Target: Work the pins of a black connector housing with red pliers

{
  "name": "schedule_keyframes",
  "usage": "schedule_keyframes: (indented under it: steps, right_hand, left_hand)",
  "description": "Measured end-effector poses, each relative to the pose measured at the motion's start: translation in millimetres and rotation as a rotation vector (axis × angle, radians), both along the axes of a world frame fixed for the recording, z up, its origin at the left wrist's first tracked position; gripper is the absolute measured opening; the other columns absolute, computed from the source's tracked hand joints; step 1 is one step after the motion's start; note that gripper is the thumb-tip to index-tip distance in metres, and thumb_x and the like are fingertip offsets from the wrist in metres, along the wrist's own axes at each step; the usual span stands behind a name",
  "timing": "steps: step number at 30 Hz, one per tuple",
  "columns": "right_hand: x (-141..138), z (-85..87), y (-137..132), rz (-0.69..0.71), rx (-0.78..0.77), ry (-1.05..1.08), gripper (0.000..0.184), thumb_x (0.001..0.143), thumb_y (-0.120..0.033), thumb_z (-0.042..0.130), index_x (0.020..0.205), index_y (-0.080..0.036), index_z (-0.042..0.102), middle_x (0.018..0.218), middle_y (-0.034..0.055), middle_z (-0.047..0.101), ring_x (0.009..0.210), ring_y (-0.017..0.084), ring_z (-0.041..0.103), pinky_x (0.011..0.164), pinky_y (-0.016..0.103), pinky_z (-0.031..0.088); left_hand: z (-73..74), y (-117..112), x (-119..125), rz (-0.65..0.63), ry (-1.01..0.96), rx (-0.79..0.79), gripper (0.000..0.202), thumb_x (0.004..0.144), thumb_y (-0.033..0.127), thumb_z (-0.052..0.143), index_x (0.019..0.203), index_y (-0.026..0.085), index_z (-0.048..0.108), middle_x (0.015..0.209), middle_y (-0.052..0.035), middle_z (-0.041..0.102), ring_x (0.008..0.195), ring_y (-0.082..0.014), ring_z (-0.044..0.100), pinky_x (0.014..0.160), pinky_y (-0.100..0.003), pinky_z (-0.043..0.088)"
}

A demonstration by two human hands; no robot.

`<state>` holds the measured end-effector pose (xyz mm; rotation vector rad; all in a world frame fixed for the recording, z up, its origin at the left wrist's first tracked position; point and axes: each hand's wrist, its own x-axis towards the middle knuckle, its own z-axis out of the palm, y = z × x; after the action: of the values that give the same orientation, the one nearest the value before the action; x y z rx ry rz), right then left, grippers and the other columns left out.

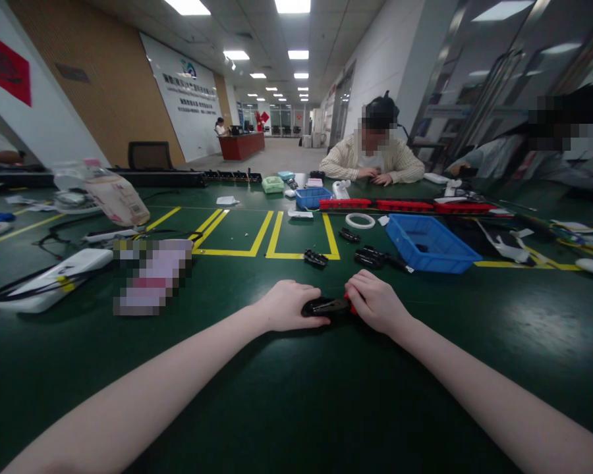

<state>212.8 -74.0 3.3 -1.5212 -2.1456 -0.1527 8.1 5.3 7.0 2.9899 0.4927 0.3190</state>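
On the green table, my left hand [287, 305] and my right hand [374, 302] meet over a small black part [325, 307] with a red piece at its right end. My left hand's fingers are curled round the part's left end. My right hand is closed on the red end, pinching it. The part lies flat on the table between them. Two similar black parts [315, 258] [370, 256] lie a little farther away, near the yellow floor-tape lines.
A blue bin [431, 243] stands to the right beyond my hands, a smaller blue bin [310, 197] farther back. A white tape ring [360, 220], red strips [405, 205], white devices and cables at left. A person sits across the table; another at far right.
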Motion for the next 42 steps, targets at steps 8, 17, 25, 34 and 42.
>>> schedule_keyframes:
  steps: [8, 17, 25, 34, 42]
  right_hand:
    - [-1, -0.7, 0, -0.064, -0.009, -0.014, 0.033, 0.093, -0.027, 0.032, 0.066, -0.02, 0.049, 0.067, 0.0043, 0.057, 0.073, 0.018, 0.049, 0.065, 0.031, 0.041]
    - [2, 2.3, 0, -0.106, -0.011, -0.028, 0.031, 0.092, -0.028, 0.034, 0.065, -0.021, 0.049, 0.066, 0.0042, 0.058, 0.074, 0.018, 0.051, 0.063, 0.03, 0.041]
    - [6, 3.3, 0, -0.084, -0.044, -0.08, 0.031, 0.091, -0.029, 0.035, 0.065, -0.02, 0.048, 0.068, 0.0054, 0.058, 0.075, 0.019, 0.05, 0.065, 0.032, 0.041]
    - [4, 4.3, -1, -0.084, -0.049, -0.102, 0.028, 0.091, -0.028, 0.038, 0.066, -0.02, 0.049, 0.069, 0.0052, 0.058, 0.075, 0.018, 0.049, 0.065, 0.031, 0.039]
    - [3, 2.6, 0, -0.095, -0.043, -0.097, 0.028, 0.09, -0.028, 0.038, 0.066, -0.02, 0.048, 0.069, 0.005, 0.057, 0.075, 0.018, 0.048, 0.066, 0.031, 0.038]
  left_hand:
    - [-0.3, -2, 1, 0.056, 0.0, 0.006, 0.038, 0.083, 0.056, 0.052, 0.077, 0.019, 0.052, 0.074, -0.0007, 0.064, 0.064, -0.0175, 0.061, 0.057, -0.025, 0.037]
    - [4.8, -5, 0, 0.114, -0.002, 0.018, 0.041, 0.081, 0.059, 0.051, 0.076, 0.018, 0.055, 0.072, -0.0022, 0.066, 0.062, -0.0186, 0.061, 0.06, -0.029, 0.039]
    - [5.9, 1, -7, 0.062, -0.046, 0.046, 0.047, 0.083, 0.058, 0.047, 0.059, 0.017, 0.05, 0.059, 0.0014, 0.058, 0.054, -0.0127, 0.051, 0.062, -0.029, 0.032]
    - [4.9, 6, -9, 0.083, -0.124, -0.017, 0.054, 0.078, 0.061, 0.055, 0.11, 0.018, 0.05, 0.106, -0.0043, 0.058, 0.081, -0.0183, 0.058, 0.07, -0.029, 0.042]
    - [7.8, 6, -6, -0.059, 0.011, -0.086, 0.076, 0.068, 0.071, 0.06, 0.122, 0.02, 0.046, 0.114, -0.0062, 0.054, 0.097, -0.0236, 0.056, 0.079, -0.033, 0.046]
